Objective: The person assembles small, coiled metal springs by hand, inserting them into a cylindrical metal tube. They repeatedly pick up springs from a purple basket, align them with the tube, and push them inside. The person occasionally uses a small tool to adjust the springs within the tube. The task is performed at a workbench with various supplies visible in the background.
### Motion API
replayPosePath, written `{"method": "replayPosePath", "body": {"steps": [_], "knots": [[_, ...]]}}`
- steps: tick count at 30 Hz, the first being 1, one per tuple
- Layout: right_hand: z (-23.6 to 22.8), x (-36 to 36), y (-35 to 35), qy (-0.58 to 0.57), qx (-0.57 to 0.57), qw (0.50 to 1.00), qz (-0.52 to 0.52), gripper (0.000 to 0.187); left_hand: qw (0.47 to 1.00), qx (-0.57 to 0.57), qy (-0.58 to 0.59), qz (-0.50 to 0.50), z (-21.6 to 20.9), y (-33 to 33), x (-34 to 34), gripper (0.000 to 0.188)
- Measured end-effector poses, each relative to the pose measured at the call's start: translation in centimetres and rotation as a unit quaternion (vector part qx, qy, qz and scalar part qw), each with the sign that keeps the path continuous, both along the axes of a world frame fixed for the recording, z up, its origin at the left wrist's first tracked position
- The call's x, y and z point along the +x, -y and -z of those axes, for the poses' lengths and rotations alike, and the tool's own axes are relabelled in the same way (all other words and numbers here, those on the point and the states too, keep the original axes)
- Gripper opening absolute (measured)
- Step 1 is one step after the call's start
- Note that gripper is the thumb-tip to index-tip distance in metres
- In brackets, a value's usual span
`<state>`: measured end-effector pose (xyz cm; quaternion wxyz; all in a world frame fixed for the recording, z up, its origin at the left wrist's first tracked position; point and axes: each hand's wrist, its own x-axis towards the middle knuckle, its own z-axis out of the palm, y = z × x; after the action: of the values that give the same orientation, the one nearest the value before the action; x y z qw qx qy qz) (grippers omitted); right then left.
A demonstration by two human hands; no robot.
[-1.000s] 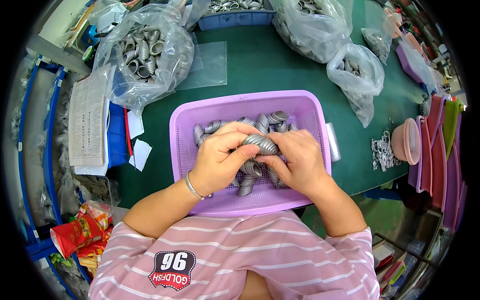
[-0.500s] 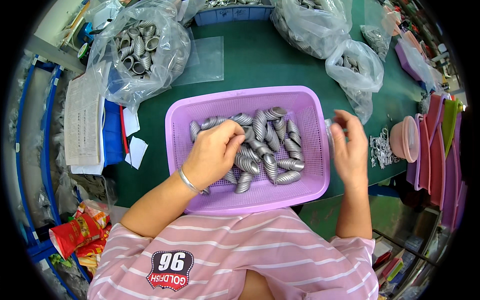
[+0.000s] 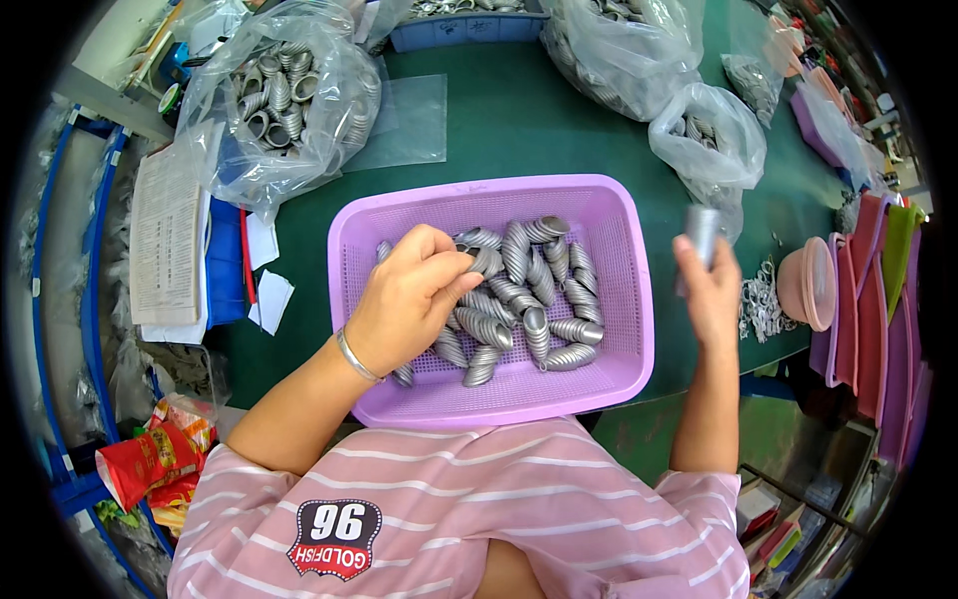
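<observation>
My left hand [image 3: 404, 290], with a metal bangle at the wrist, is over the left part of a lilac plastic basket [image 3: 499, 401]. Its thumb and fingers are pinched on a grey ribbed metal sleeve [image 3: 487, 262]. More such sleeves, cut slantwise and spirally grooved, lie loosely on the basket floor; one ribbed sleeve [image 3: 576, 331] rests near the right side. Outside the basket's right wall, my right hand [image 3: 711, 290] is closed round a smooth grey cylinder [image 3: 703, 232], which stands up above the fingers and is slightly blurred.
Clear plastic bags of metal sleeves stand at the back left [image 3: 269, 185] and back right [image 3: 624, 60], with a smaller bag [image 3: 723, 150]. A blue tray [image 3: 469, 32] sits at the far edge. Small metal parts [image 3: 766, 304] and pink tubs [image 3: 806, 285] lie right; papers [image 3: 165, 240] lie left.
My right hand has turned, and the grey cylinder now shows upright in it. My left hand has moved slightly left and lifted a ribbed sleeve a little.
</observation>
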<state>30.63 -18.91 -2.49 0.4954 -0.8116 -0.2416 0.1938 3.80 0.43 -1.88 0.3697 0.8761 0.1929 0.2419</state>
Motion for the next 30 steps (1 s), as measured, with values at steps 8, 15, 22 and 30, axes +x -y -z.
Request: {"method": "replayPosePath", "body": {"steps": [8,15,22,30], "knots": [[-5.8,-7.2,-3.2,-0.058,-0.047,0.948,-0.31,0.068,0.976,0.174,0.126,-0.028,-0.6,-0.4,-0.6,0.024],[-6.6,-8.8,-4.5,-0.001,0.371,0.869,-0.326,0.063,0.966,0.217,0.144,-0.003,-1.4,-0.8,-1.4,0.024],[-6.7,-8.6,-5.3,0.045,0.087,0.963,-0.25,0.056,0.946,0.281,0.162,0.03,-1.4,-1.5,-1.7,0.027],[-5.2,-9.9,-5.4,-0.137,-0.017,0.931,-0.338,0.06,0.922,0.313,0.21,0.087,-1.9,-1.1,-1.6,0.031]]}}
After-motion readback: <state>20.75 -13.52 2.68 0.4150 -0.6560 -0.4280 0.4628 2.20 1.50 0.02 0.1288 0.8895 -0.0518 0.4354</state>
